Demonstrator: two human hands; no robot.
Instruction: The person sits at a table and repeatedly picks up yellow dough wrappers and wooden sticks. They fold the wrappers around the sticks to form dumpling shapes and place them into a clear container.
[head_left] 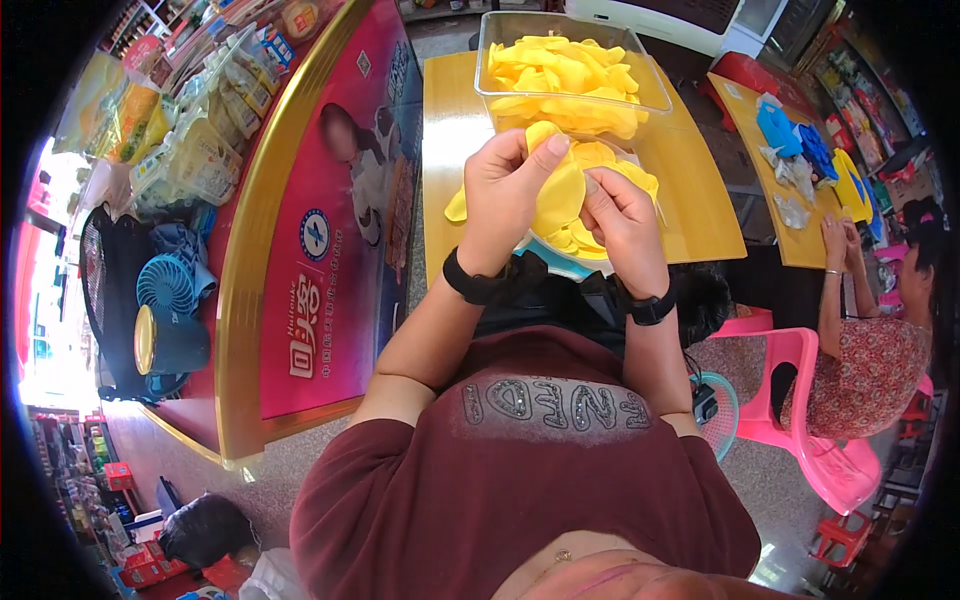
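Note:
My left hand (506, 190) pinches the upper edge of a soft yellow fabric piece (559, 200), its thumb lying over the front. At the piece's right side, my right hand (622, 213) has its thumb and fingers pressed together on the edge. Both hands are raised over a pile of similar yellow pieces (590, 240), which rests on a pale blue-rimmed container (560, 262) mostly hidden by the hands. Just beyond stands a clear plastic bin (655, 95) filled with more yellow pieces. A dark band circles each wrist.
The bin stands on a yellow wooden table (700, 205). To the left is a pink and gold counter (245, 250) with bagged goods and a blue fan (168, 283). At right, a person (865, 370) sits by a pink chair (800, 400) at another table (765, 165) with blue and yellow pieces.

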